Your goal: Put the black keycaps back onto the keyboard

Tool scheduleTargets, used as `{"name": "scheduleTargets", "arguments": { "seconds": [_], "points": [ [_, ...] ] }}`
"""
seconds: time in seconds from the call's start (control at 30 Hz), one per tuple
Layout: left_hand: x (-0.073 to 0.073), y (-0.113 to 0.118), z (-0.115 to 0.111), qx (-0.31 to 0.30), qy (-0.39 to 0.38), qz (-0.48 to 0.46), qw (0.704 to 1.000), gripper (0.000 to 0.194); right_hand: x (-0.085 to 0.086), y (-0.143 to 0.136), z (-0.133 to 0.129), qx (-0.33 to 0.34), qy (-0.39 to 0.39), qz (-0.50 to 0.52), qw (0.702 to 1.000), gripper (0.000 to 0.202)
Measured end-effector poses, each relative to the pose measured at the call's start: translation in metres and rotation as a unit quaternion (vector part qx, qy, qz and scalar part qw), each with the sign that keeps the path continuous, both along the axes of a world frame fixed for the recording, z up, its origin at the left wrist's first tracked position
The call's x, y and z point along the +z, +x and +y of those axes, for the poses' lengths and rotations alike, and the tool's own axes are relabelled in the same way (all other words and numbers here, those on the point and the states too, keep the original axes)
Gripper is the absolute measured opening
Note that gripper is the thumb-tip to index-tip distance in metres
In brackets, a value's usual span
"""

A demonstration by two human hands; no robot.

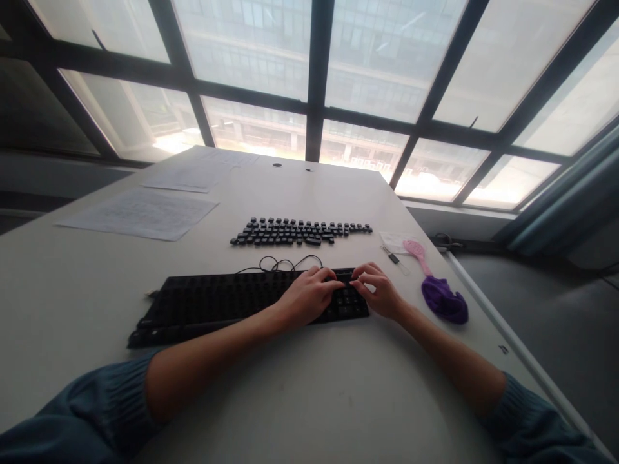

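A black keyboard (pixel 217 299) lies on the white table, most of its left part without keycaps. Keys show at its right end. My left hand (pixel 309 293) rests over the right part of the keyboard, fingers bent together at its upper edge. Just to the right, my right hand (pixel 377 289) has its thumb and fingertips drawn together at the keyboard's top right. Whatever either hand pinches is too small to make out. Behind the keyboard, loose black keycaps (pixel 290 232) stand in rows, and a thin black cable (pixel 275 264) lies coiled.
On the right are a pink brush (pixel 418 256), a purple cloth (pixel 442 300), a small wire-ended tool (pixel 393 258) and a clear bag (pixel 394 241). Papers (pixel 140 212) lie at the back left of the table (pixel 309 399). Windows stand beyond.
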State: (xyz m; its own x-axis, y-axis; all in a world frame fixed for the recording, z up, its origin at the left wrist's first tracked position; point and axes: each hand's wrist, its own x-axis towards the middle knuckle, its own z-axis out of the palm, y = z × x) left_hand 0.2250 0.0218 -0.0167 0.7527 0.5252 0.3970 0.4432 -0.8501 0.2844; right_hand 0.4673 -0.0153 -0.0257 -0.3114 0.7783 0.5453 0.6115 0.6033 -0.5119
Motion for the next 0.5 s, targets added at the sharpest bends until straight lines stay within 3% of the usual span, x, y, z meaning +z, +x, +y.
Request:
{"name": "scheduleTargets", "arguments": {
  "seconds": [0.5],
  "points": [
    [0.0019, -0.0015, 0.0013, 0.002, -0.004, 0.004, 1.000, 0.039, -0.0049, -0.0023, -0.0048, -0.028, 0.004, -0.034, 0.999, 0.027]
  ]
}}
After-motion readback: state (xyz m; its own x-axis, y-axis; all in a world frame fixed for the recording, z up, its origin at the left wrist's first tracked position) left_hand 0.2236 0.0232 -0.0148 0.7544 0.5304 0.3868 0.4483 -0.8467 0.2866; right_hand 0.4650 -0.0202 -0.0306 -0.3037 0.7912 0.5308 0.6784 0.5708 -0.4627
